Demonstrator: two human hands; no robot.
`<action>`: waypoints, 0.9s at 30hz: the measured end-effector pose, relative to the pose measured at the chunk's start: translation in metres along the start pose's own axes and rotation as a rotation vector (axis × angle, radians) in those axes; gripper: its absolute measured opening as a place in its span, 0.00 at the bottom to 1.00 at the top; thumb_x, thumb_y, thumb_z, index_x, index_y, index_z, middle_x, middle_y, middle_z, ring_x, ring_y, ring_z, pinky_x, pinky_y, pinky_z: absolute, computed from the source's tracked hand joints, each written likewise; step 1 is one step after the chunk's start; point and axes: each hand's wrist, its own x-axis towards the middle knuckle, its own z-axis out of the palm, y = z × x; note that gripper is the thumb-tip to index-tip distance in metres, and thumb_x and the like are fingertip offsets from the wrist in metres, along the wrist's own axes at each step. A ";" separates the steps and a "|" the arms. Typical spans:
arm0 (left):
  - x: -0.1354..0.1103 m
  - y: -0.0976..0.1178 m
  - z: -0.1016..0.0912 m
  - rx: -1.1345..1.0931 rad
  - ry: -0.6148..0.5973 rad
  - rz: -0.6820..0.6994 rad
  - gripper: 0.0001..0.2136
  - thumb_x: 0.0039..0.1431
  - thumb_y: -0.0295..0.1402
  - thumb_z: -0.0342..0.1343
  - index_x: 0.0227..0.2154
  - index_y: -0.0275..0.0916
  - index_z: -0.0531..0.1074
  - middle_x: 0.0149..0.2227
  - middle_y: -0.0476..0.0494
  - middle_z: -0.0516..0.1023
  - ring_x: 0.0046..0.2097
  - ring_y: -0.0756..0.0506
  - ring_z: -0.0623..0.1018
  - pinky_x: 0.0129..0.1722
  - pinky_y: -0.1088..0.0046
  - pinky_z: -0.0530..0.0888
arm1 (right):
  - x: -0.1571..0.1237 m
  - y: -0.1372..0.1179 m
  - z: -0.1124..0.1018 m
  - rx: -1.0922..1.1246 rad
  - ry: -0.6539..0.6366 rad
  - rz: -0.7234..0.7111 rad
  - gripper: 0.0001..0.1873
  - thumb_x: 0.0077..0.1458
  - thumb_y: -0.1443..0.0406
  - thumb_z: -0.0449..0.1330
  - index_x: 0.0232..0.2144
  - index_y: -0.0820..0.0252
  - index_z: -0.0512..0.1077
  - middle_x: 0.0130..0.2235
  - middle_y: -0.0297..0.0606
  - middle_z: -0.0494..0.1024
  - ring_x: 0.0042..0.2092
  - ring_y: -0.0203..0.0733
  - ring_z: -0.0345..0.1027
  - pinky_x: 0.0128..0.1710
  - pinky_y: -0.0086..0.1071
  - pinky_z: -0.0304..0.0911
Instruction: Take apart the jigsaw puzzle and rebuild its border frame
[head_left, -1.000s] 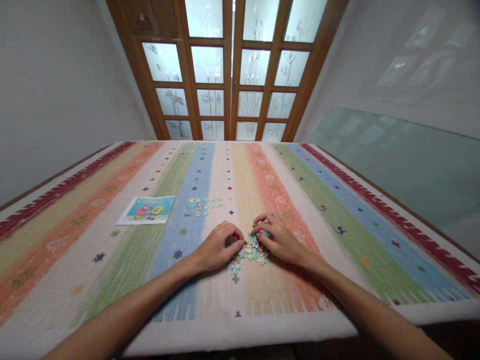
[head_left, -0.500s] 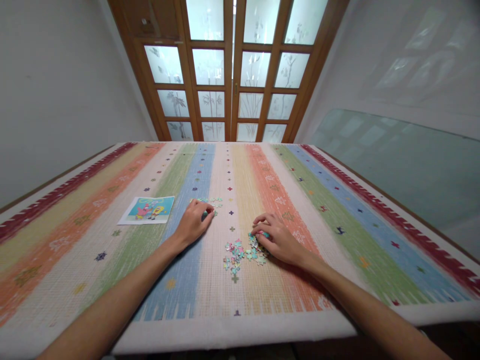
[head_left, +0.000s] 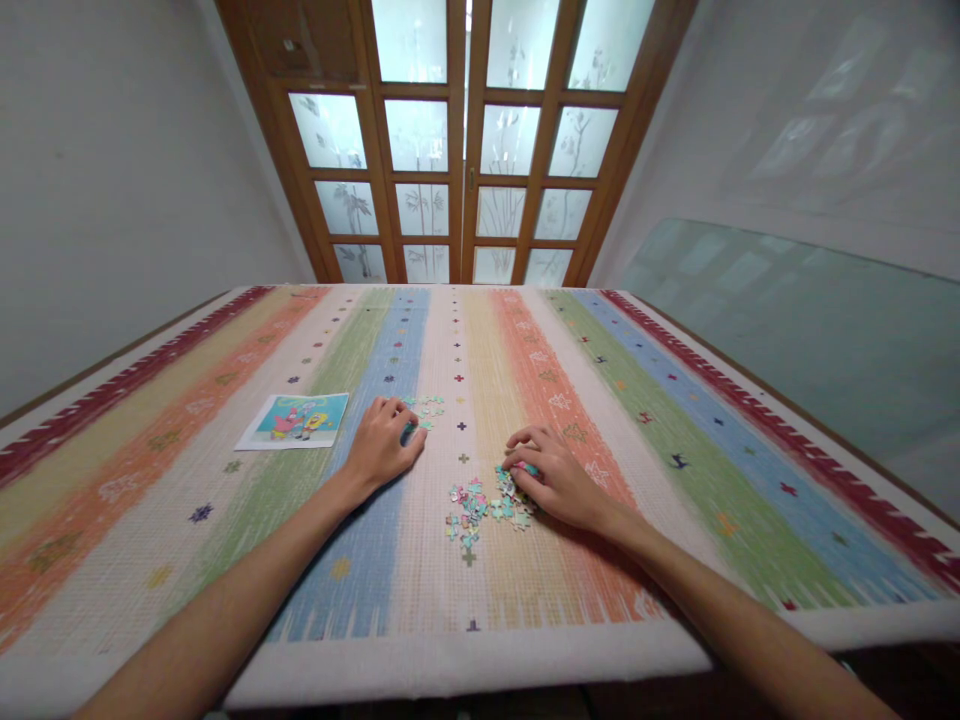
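My left hand rests on the far group of small puzzle pieces, fingers curled down over them; what sits under the fingertips is hidden. My right hand lies on the right side of a loose heap of pastel puzzle pieces, fingers bent and pressed together on some pieces at its upper edge. A small picture card with cartoon figures lies flat to the left of my left hand.
Everything lies on a striped woven cloth that covers a big table, with its front edge near me. Wooden doors with frosted glass panes stand behind the table. White walls close in on both sides.
My left hand left the near heap and moved forward and left onto the far group of pieces. My right hand stayed on the heap.
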 end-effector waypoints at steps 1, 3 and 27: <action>0.000 0.000 -0.001 0.009 -0.003 -0.002 0.07 0.63 0.35 0.56 0.34 0.38 0.75 0.37 0.39 0.75 0.44 0.37 0.71 0.47 0.57 0.71 | 0.000 0.000 0.000 -0.002 0.002 -0.002 0.10 0.63 0.70 0.56 0.36 0.57 0.77 0.44 0.45 0.76 0.49 0.51 0.68 0.51 0.49 0.65; 0.000 0.000 -0.003 0.015 -0.007 -0.008 0.07 0.63 0.36 0.56 0.33 0.38 0.75 0.37 0.39 0.74 0.44 0.37 0.71 0.47 0.57 0.71 | 0.000 0.000 0.000 -0.006 -0.001 -0.004 0.10 0.63 0.70 0.56 0.36 0.57 0.77 0.44 0.44 0.76 0.49 0.50 0.68 0.51 0.49 0.65; -0.004 -0.004 -0.003 -0.046 0.028 -0.047 0.08 0.58 0.35 0.57 0.33 0.39 0.80 0.37 0.39 0.74 0.43 0.36 0.72 0.45 0.56 0.73 | 0.000 0.000 -0.001 -0.021 -0.039 0.024 0.10 0.62 0.70 0.56 0.36 0.56 0.77 0.45 0.44 0.76 0.49 0.51 0.68 0.51 0.51 0.64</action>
